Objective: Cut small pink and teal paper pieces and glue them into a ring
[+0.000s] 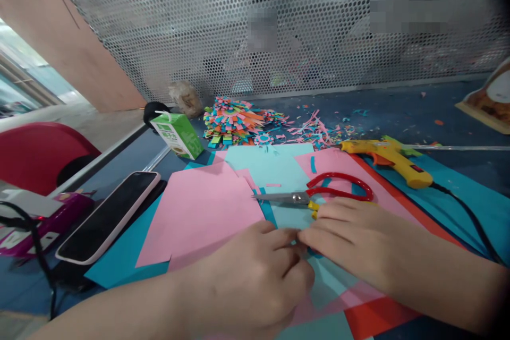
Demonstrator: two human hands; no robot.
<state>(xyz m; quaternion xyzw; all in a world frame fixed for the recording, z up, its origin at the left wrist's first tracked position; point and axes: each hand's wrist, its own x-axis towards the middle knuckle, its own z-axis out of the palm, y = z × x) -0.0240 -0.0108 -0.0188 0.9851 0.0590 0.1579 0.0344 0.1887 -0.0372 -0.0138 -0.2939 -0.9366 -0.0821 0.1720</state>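
Note:
My left hand [258, 271] is closed, its fingers curled in a pinch. Its fingertips meet those of my right hand [350, 239], which is also closed, above the sheets of paper. A bit of blue paper [315, 253] shows under the joined fingertips; most of it is hidden by the fingers. Just beyond my right hand lie red-handled scissors [297, 198], blades pointing left, with a yellow-handled thing [314, 208] partly under them. A pink sheet [211, 202] lies left of the scissors, over a light blue sheet [274, 164] and other coloured paper.
A yellow glue gun [386, 156] with a black cord lies at right. Fringed paper pieces [235, 119] and scraps are heaped at the back, before a perforated metal panel [179, 16]. At left are a green drink carton [178, 135], a phone [109, 218] and a purple device [59, 223].

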